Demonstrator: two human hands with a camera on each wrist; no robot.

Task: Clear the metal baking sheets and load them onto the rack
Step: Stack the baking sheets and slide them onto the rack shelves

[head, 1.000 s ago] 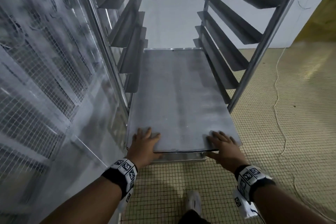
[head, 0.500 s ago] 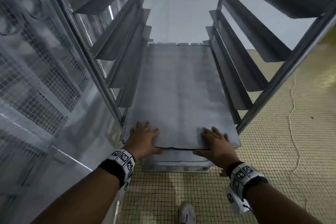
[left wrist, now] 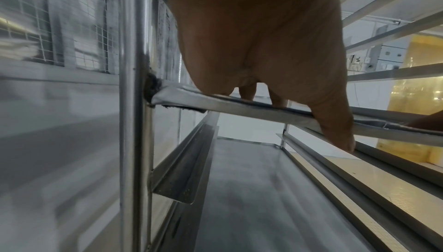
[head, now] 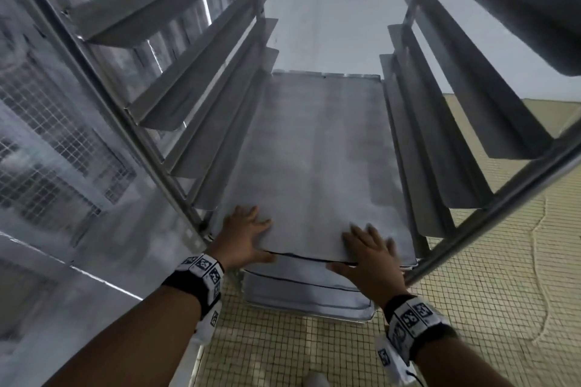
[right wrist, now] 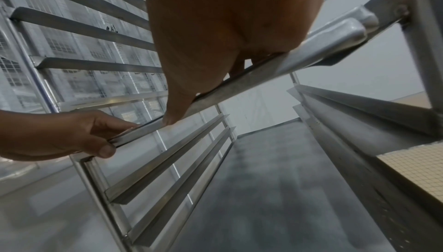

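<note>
I see the top baking sheet (head: 317, 166) lying flat inside the rack (head: 176, 97), its near edge under both my hands. My left hand (head: 243, 237) and right hand (head: 369, 256) each lay spread fingers on top and hook the thumb under the edge (a light pinch). Other sheets (head: 308, 295) sit below. Compared with a second ago, the sheet has gone deeper between the rails.

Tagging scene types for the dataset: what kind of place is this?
Probably a commercial bakery or food-production kitchen. A tall metal rack with angled runners holds a stack of sheets, both hands grip the top one, and the floor is small tile beside a mesh wall.
</note>
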